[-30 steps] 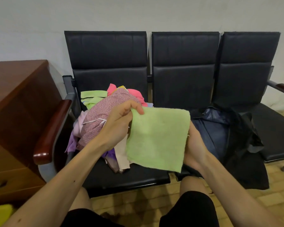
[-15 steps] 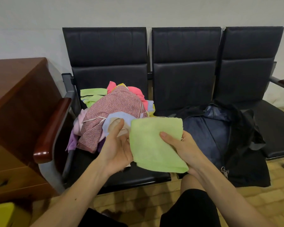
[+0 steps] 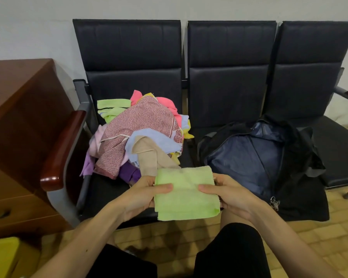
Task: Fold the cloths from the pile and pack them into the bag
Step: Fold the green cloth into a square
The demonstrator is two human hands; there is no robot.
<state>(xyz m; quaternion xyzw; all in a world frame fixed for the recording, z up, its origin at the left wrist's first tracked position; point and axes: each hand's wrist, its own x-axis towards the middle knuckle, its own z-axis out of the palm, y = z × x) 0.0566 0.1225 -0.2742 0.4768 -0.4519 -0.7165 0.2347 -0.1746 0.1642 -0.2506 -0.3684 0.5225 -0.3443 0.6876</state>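
Single head-worn wide-angle view, facing forward and down. It sits close above both hands, the row of chairs directly ahead against the wall.

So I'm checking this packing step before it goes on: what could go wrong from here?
The green cloth is held only at its side edges by the left hand and right hand, so the fold may open on the way over. The bag lining sags, so its slumped opening could catch the cloth.
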